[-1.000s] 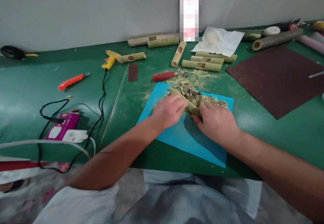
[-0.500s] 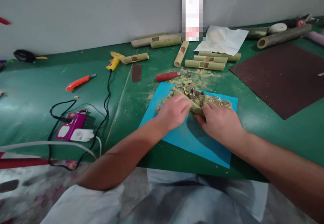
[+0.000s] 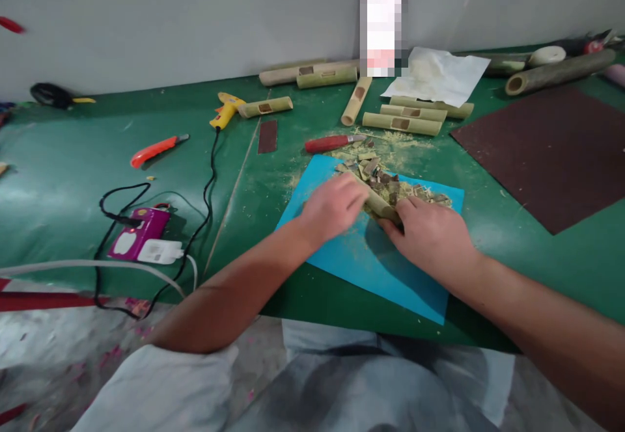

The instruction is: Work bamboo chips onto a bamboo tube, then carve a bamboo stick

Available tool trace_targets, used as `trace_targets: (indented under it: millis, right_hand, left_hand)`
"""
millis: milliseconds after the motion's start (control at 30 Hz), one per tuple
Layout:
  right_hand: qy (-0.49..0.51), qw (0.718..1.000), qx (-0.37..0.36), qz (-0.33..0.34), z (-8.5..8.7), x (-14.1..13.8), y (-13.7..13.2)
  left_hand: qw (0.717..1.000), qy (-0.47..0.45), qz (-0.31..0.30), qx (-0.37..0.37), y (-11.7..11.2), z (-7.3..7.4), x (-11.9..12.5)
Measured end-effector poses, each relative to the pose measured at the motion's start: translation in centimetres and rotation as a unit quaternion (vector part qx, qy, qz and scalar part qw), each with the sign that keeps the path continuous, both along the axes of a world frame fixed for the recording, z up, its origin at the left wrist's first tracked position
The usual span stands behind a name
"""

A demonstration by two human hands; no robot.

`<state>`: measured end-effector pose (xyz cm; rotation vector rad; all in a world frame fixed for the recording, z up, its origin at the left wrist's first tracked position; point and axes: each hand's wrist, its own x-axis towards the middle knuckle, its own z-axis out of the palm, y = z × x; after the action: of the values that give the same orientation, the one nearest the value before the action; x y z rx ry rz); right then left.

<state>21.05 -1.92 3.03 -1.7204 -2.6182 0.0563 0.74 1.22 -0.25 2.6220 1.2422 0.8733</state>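
Observation:
A short green bamboo tube lies slanted on a blue cutting mat at the table's front. My right hand is wrapped around the tube's near end. My left hand is closed over its far end, fingers curled; whether a tool is in it is hidden. A heap of bamboo chips and sawdust sits on the mat just behind the hands.
A red-handled knife lies behind the mat. Several cut bamboo tubes and white paper are near the wall. A dark sandpaper sheet is right. An orange cutter, yellow glue gun, and purple power strip with cables lie left.
The view has drifted slightly left, so everything sits a little further right. Both hands stay on the bamboo tube with only small shifts.

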Motion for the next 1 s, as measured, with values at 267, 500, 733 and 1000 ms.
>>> trace_targets:
  millis: [267, 500, 733, 1000]
  right_hand:
    - [-0.008, 1.000, 0.010, 0.004, -0.1, 0.1, 0.0]
    - [0.005, 0.999, 0.047, 0.023, 0.1, 0.2, -0.2]
    - [0.025, 0.995, 0.086, 0.038, -0.3, 0.4, -0.5]
    - [-0.005, 0.997, 0.066, 0.040, -0.4, 0.1, -0.3]
  left_hand:
    - [0.999, 0.009, -0.041, -0.026, -0.5, 0.0, 0.4]
    - [0.998, -0.040, 0.040, -0.005, 1.1, 0.1, -1.4]
    - [0.996, -0.061, 0.068, -0.019, 1.9, 0.1, -1.9]
    - [0.999, -0.016, -0.036, -0.035, 0.3, 0.0, 0.0]
